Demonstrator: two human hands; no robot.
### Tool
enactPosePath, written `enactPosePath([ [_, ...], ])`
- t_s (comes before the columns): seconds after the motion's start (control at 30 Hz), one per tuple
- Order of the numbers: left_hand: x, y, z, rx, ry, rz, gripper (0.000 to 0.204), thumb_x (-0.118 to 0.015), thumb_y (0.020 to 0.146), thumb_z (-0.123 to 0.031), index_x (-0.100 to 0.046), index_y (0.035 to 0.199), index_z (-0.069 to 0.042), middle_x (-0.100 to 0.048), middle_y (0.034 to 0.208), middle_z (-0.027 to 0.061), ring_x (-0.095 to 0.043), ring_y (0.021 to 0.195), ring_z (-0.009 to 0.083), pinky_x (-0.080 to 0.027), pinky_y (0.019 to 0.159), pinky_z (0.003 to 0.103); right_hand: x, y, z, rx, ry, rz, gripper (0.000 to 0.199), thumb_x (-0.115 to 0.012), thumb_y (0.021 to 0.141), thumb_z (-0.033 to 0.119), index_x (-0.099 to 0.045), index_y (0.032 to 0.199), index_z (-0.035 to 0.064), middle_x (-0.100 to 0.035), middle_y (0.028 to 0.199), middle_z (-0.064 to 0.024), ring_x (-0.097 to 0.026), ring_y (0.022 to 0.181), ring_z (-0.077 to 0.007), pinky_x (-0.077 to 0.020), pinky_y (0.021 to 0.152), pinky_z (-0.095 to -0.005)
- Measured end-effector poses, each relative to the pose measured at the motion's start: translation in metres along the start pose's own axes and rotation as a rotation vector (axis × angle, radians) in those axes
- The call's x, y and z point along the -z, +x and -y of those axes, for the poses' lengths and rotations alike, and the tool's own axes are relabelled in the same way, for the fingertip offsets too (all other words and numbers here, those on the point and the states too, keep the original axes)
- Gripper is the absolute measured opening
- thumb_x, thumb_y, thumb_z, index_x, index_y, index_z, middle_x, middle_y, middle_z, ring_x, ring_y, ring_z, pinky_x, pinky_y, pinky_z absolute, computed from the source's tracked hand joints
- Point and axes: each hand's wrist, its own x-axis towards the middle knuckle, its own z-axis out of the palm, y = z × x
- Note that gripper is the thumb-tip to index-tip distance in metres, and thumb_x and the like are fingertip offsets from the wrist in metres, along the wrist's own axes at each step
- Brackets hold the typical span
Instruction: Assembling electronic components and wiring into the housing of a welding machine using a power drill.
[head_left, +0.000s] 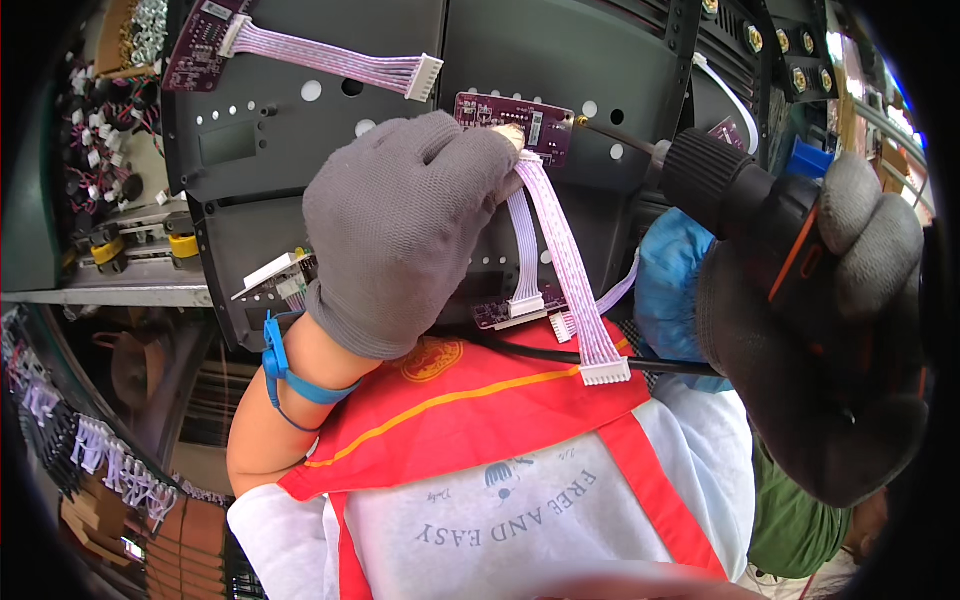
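Purple circuit board (556, 128) on black perforated metal panel (385, 35), power screwdriver (715, 185) at right end

Circuit board: lies on the panel, far side of the red apron (460, 405), just right of the left hand (405, 225); near-left part covered. Judged light, stiff and fragile; best taken by bare edges, clear of components.

Left hand, grey knit glove, blue wrist strap (312, 390): bent over the board's near edge, beside the upper end of a pink-and-white ribbon cable (565, 245). Fingers drawn in, undersides hidden; impossible to tell whether clamped on board or cable, or only pressing.

Right hand (870, 225), grey glove: wrapped around the power screwdriver. Driver bit (620, 137) pointing left, brass-coloured tip at the board's right end; contact not readable. Tool judged heavy; best held by the body.

Ribbon cable: hangs toward the near side, loose white connector (605, 373) over the apron. Judged soft and floppy; best gripped by the connector, not the wires.

Also present: second purple board (195, 52), far left, with attached cable (330, 55).
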Motion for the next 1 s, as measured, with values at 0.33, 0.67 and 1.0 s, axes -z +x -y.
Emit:
enactPosePath([
  [0.33, 0.0, 0.001, 0.001, 0.036, -0.062, 0.026, 0.014, -0.072, 0.073, -0.016, -0.061, 0.081, -0.014, -0.054, 0.07, 0.0043, -0.058, 0.064, 0.0254, -0.044, 0.055, 0.036, -0.007, 0.002, -0.004, -0.022, -0.008, 0.012, 0.039, -0.049, 0.083, 0.026, -0.056, 0.106, -0.0054, -0.047, 0.082, -0.0089, -0.043, 0.076, -0.0174, -0.0325, 0.074, -0.035],
  [0.67, 0.003, 0.002, -0.001, 0.002, 0.009, -0.011, 0.016, -0.068, 0.072, -0.012, -0.061, 0.086, -0.015, -0.056, 0.072, 0.0033, -0.059, 0.067, 0.0235, -0.044, 0.056, 0.037, -0.011, 0.009, -0.01, -0.006, 0.039, 0.038, 0.04, -0.05, 0.082, 0.026, -0.056, 0.106, -0.0055, -0.047, 0.081, -0.0083, -0.043, 0.074, -0.0168, -0.0317, 0.072, -0.0344],
  [1.0, 0.023, -0.034, -0.047, 0.356, -0.115, 0.375, 0.032, -0.061, 0.088, -0.039, -0.058, 0.08, -0.009, -0.06, 0.067, 0.0091, -0.062, 0.066, 0.0292, -0.048, 0.056, 0.04, -0.003, 0.017, -0.018, 0.027, 0.089, 0.006, 0.041, -0.05, 0.081, 0.027, -0.057, 0.105, -0.0055, -0.046, 0.079, -0.0077, -0.042, 0.073, -0.0162, -0.0309, 0.07, -0.0338],
])
